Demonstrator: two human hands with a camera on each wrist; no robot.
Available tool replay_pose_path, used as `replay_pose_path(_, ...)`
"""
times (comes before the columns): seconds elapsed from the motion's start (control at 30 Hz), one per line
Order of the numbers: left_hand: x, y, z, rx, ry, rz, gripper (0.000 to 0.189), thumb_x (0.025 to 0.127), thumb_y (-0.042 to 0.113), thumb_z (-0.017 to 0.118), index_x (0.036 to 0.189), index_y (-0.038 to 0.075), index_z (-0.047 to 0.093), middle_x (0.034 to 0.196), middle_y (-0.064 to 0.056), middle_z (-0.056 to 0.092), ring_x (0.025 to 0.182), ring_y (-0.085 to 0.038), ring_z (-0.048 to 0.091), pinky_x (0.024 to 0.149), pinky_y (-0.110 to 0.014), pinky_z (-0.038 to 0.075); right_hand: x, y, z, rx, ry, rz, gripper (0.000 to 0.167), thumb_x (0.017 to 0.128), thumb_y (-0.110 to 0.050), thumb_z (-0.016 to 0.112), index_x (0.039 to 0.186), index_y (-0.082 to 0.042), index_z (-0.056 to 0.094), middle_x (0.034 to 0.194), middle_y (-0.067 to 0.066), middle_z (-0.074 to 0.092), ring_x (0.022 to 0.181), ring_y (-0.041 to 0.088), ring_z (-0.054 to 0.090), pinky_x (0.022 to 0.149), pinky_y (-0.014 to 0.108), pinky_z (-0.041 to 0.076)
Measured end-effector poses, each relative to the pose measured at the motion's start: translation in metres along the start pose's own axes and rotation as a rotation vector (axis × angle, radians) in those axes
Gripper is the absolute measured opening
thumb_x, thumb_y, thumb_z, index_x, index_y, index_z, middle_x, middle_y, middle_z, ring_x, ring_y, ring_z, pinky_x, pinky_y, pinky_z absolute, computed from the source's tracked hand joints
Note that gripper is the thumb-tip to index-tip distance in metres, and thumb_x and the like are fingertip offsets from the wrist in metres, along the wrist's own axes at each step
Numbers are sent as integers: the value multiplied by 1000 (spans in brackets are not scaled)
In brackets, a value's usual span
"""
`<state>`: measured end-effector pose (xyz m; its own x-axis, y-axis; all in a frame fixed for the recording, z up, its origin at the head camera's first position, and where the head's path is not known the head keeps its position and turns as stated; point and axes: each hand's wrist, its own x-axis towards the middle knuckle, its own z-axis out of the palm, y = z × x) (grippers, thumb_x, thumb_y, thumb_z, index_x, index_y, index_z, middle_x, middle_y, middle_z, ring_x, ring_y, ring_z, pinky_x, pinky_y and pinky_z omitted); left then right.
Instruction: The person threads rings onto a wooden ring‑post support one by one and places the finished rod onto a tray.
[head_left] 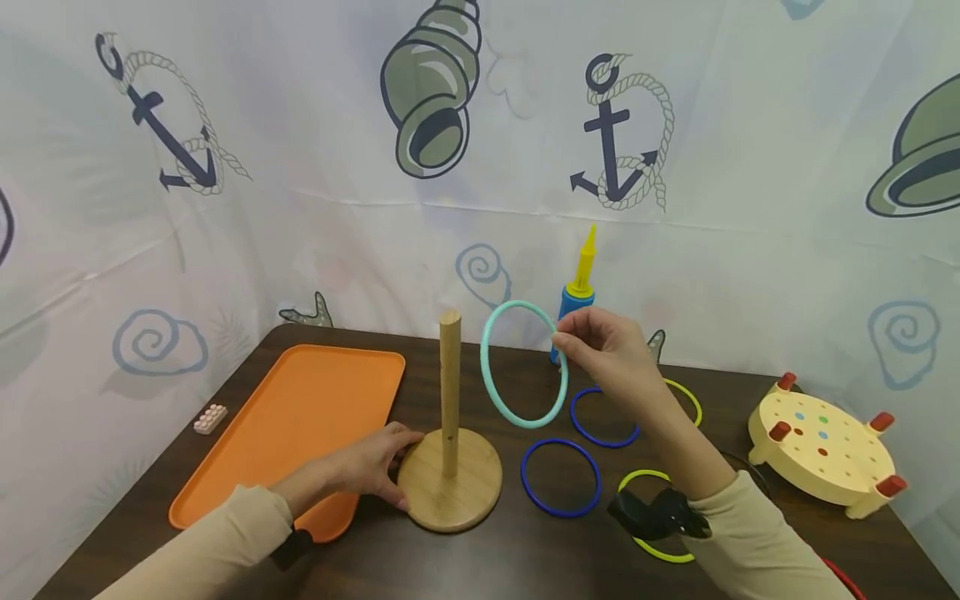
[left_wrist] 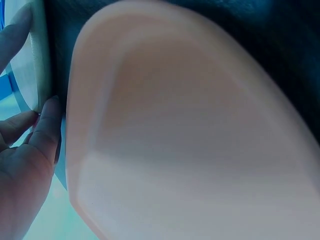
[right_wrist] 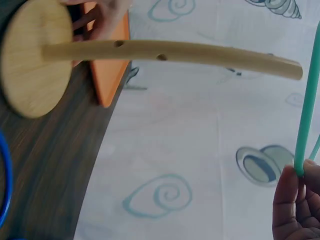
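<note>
A teal ring [head_left: 489, 367] hangs tilted in the air, pinched at its right side between thumb and fingers of my right hand [head_left: 611, 354]. Just left of the ring stands a wooden post [head_left: 450, 392] on a round wooden base [head_left: 468, 500]. My left hand [head_left: 375, 462] rests against the base's left edge, thumb in front and fingers behind. In the right wrist view the same post [right_wrist: 190, 53] appears sideways, its top near the teal ring [right_wrist: 306, 110]. The left wrist view shows the fingers [left_wrist: 47, 125] at the base's edge.
An orange tray [head_left: 330, 392] lies at the left, beside a pale pink block [head_left: 210, 419]. Blue rings [head_left: 561, 514] and yellow rings [head_left: 643, 473] lie right of the base. A blue and yellow pump [head_left: 581, 292] stands behind. A cream pegged board [head_left: 825, 450] sits far right.
</note>
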<state>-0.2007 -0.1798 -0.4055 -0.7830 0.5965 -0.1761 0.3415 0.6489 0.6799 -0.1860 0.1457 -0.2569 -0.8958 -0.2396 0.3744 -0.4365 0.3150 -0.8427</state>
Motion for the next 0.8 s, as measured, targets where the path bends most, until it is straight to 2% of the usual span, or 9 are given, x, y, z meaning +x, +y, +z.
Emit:
replay_pose_path(0.17, -1, 0, 1, -19, 2, 1, 92, 64, 18, 87, 137, -10, 37, 123, -17, 41, 108, -28, 50, 87, -38, 51, 20, -7, 22, 28, -1, -24, 10, 88, -2, 63, 94, 6, 62, 75, 7, 61, 61, 8, 57, 57, 20, 51)
replay_pose_path(0.3, -1, 0, 1, -15, 9, 2, 91, 65, 18, 87, 136, -9, 38, 122, -17, 41, 108, -28, 50, 87, -38, 51, 30, -8, 36, 19, -4, -6, 10, 88, -2, 64, 93, 6, 63, 74, 4, 63, 62, 8, 58, 58, 21, 53)
replay_pose_path(0.43, -2, 0, 1, -7, 12, 1, 91, 64, 19, 87, 136, -9, 39, 122, -16, 41, 107, -27, 49, 87, -38, 50, 36, -4, 46, 9, -3, 35, 10, 88, -4, 64, 92, 5, 64, 77, 11, 65, 64, 9, 59, 60, 21, 54)
replay_pose_path(0.6, -1, 0, 2, -20, 12, -7, 92, 64, 18, 88, 137, -8, 38, 122, -15, 41, 109, -27, 48, 87, -38, 50, 34, 10, 58, -15, -28, 87, 9, 88, -5, 64, 91, 4, 65, 81, 17, 66, 64, 8, 59, 59, 22, 53)
replay_pose_path(0.8, -1, -2, 2, -21, 15, 1, 91, 64, 18, 88, 137, -7, 39, 123, -15, 41, 110, -29, 48, 86, -38, 51, 18, 43, 76, -91, -75, 173, 6, 87, -6, 66, 87, 0, 66, 73, 7, 65, 61, 13, 61, 56, 24, 53)
